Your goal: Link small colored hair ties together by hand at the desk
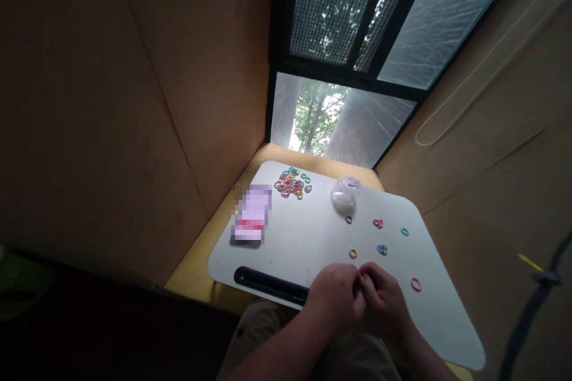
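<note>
My left hand (334, 293) and my right hand (386, 296) meet at the near edge of the white board, fingers pinched together. Whatever they hold is small and mostly hidden by the fingers; a speck of orange shows between the fingertips. Just beyond them lies a yellow-orange ring (353, 254) like a small hair tie. Blue rings (382, 249), red rings (378, 224), a green ring (404, 231) and a pink ring (416, 284) lie apart to the right. A dark ring (349, 220) sits beside a clear plastic container (344, 197).
The white lap-table top (295, 238) carries a heap of coloured rings (290, 184) at the far left and a blurred phone (252, 214). A black slot (270, 286) runs along its near edge. Brown walls and a window (313, 113) enclose the corner; a dark cord (531, 309) hangs right.
</note>
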A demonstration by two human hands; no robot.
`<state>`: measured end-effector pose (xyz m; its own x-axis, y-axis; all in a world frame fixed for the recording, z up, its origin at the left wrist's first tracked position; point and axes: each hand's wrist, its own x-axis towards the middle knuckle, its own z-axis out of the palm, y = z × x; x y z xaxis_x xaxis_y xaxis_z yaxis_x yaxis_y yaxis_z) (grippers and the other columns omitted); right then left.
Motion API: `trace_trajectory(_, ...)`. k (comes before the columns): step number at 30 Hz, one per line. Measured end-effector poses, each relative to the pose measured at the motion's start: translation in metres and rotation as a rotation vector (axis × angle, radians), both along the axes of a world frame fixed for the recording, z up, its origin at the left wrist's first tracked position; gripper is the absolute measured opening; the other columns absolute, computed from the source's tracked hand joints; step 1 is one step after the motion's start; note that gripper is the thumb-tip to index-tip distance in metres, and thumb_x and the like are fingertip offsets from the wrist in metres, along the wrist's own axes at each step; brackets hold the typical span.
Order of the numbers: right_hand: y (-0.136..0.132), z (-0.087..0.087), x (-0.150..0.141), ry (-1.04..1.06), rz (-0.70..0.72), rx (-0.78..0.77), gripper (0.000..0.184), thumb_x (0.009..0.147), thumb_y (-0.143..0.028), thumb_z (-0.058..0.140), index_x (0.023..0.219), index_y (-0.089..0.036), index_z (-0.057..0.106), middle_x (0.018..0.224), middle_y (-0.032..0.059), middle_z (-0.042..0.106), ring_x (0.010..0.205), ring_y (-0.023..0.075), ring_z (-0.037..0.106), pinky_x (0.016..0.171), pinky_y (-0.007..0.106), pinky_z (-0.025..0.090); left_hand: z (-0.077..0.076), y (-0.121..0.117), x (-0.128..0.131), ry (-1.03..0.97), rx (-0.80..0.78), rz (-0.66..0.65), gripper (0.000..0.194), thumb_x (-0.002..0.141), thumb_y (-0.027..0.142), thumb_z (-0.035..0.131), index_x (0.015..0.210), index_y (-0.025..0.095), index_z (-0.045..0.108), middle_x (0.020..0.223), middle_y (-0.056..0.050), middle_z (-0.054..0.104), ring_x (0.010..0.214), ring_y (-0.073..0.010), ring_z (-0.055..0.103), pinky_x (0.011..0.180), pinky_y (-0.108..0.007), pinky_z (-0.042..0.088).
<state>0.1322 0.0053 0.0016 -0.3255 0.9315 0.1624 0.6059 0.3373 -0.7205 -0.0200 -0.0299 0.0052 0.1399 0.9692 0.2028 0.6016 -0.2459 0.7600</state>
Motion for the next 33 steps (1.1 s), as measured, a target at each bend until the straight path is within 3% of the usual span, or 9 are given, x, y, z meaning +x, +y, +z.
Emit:
trace_trajectory(14,-0.001,0.001,0.004,0.076,0.101,0.045,0.013,0.086,-0.026,0.045,0.082,-0.02,0.055,0.073,0.0006,0.058,0.069,0.0157,0.054,0.064,0.026,0.041,0.008,-0.001,0.001,0.01,-0.009,0.036,0.009,0.084,0.025,0.05,0.085,0.02,0.058,0.083,-0.003,0.062,0.078,-0.0174,0.054,0.069,-0.029,0.037)
trace_trajectory(21,0.0,-0.002,0.004,0.105,0.055,0.115,0.011,0.083,-0.024,0.048,0.072,-0.021,0.049,0.063,-0.003,0.05,0.059,0.0129,0.047,0.057,0.024,0.036,0.008,-0.003,0.007,0.025,0.041,0.084,0.008,0.083,0.024,0.051,0.078,0.02,0.054,0.074,0.0,0.059,0.07,-0.0144,0.05,0.064,-0.026,0.034)
trace_trajectory(33,-0.002,0.002,0.007,0.087,0.012,0.156,0.017,0.084,-0.03,0.05,0.07,-0.021,0.048,0.062,-0.0024,0.053,0.057,0.0129,0.047,0.056,0.024,0.033,0.004,0.001,0.011,-0.098,0.022,0.205,0.013,0.083,0.03,0.055,0.078,0.019,0.056,0.067,0.003,0.058,0.062,-0.011,0.052,0.06,-0.023,0.037)
